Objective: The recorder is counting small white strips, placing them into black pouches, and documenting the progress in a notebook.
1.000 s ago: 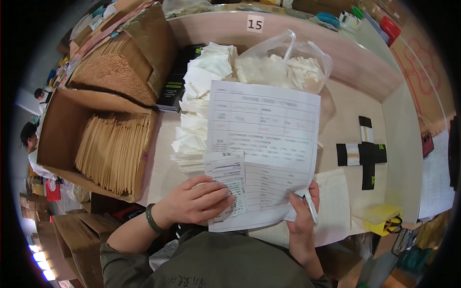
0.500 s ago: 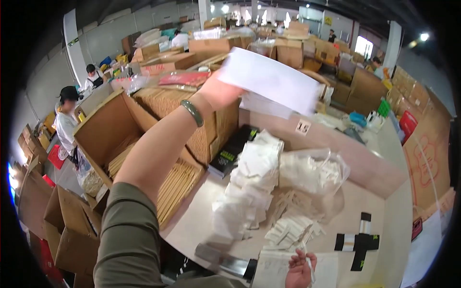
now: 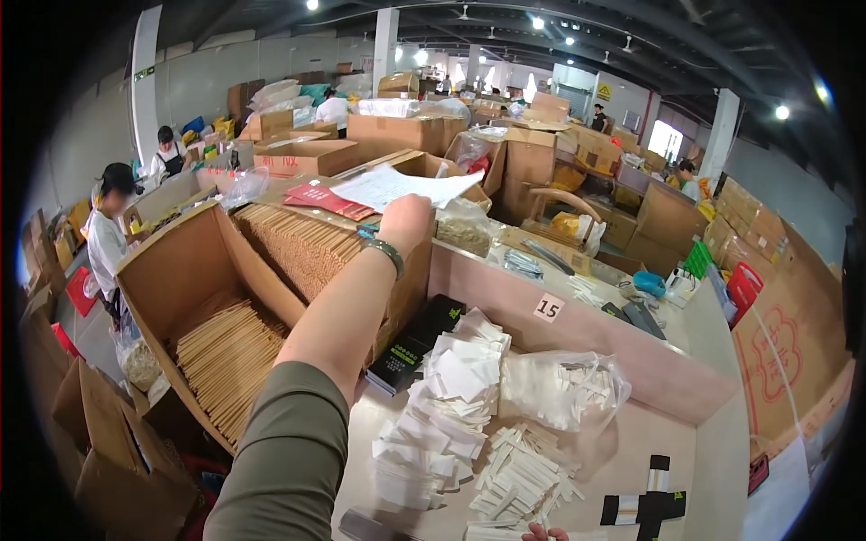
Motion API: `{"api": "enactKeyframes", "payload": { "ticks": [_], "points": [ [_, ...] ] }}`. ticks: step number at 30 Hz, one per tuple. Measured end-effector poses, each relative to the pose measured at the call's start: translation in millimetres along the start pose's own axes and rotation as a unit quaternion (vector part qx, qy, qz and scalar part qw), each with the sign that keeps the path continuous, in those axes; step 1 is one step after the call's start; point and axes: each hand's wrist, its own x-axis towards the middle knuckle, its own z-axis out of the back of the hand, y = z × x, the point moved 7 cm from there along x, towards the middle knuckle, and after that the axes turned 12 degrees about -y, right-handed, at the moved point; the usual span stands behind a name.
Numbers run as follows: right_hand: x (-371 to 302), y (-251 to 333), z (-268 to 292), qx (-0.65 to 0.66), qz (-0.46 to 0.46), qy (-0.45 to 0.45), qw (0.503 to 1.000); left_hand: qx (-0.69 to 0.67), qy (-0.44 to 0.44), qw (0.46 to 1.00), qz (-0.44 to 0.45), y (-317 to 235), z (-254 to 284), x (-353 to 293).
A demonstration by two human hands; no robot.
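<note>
My left arm, in an olive sleeve with a green bangle at the wrist, reaches forward over the table's far divider. My left hand (image 3: 408, 219) is closed on the near edge of a white paper sheet (image 3: 410, 187), held over cardboard boxes beside red packets (image 3: 327, 200). The fingertips are hidden behind the hand. Only a few fingertips of my right hand (image 3: 545, 534) show at the lower edge, next to a heap of narrow white paper strips (image 3: 519, 473). To the left of the strips lies a long overlapping pile of small white paper pieces (image 3: 442, 410).
A clear plastic bag of strips (image 3: 566, 389) and a black box (image 3: 419, 341) lie on the table. A black cross-shaped item (image 3: 647, 507) is at right. An open carton (image 3: 167, 270) with stacked brown sleeves stands left. A low divider (image 3: 577, 338) edges the table. People work farther left.
My left hand has moved forward and lowered the sheet toward the boxes. The view has tilted up, and my right hand has mostly dropped out of the lower edge.
</note>
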Motion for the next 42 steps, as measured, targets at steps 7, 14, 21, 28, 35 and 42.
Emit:
{"api": "enactKeyframes", "payload": {
  "ticks": [7, 14, 21, 28, 35, 42],
  "points": [
    [3, 1, 2, 0.000, 0.009, 0.004, 1.000, -0.023, -0.008, 0.999, 0.036, 4, 15, -11],
    [4, 0, 0, 0.016, 0.009, 0.022, 1.000, 0.020, -0.014, 1.000, -0.006, 2, 19, -23],
    [6, -1, -4, 0.016, 0.006, 0.029, 0.999, 0.095, -0.019, 0.995, -0.026, -8, 5, -25],
    [3, -4, -5, 0.003, -0.002, 0.004, 1.000, 0.136, 0.000, 0.991, -0.019, 2, -2, -35],
    [1, -17, 28, -0.088, 0.030, -0.062, 0.994, 0.100, -0.147, 0.971, -0.160, -32, 75, -123],
    [-1, -2, -20, -0.127, 0.097, 0.011, 0.987, -0.389, 0.184, 0.789, -0.438, -158, 194, -440]
  ]
}}
